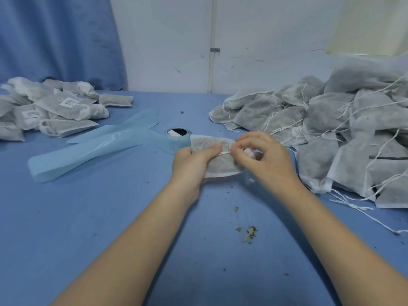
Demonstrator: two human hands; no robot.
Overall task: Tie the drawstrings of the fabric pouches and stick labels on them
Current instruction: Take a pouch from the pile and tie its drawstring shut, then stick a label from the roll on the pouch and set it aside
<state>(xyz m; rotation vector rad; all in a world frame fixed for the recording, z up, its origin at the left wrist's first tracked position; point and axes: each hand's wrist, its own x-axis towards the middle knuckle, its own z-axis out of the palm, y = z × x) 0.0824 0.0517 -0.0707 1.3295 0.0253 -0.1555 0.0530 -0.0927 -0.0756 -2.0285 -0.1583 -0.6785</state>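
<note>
The right hand (262, 160) has its thumb and forefinger pinched on the white drawstring (224, 153), the other fingers curled loosely above the gathered neck of the pouch (217, 161). The left hand (194, 162) grips the pouch body, thumb laid across its top face and the remaining fingers hidden underneath. The pouch is held just above the blue table (132, 217), directly in front of the label roll (178, 138). Its long axis runs left to right across the view, with the cinched mouth pointing toward the right hand. This looks like the tying step: the string appears taut across the fabric, and no label shows on this pouch. The next move probably calls for looping and knotting the string while the left hand keeps the body steady, then reaching for a label. To the right lies the untied pile (342, 133), strings trailing; to the left, well apart, sits the labelled pile (55, 111).
</note>
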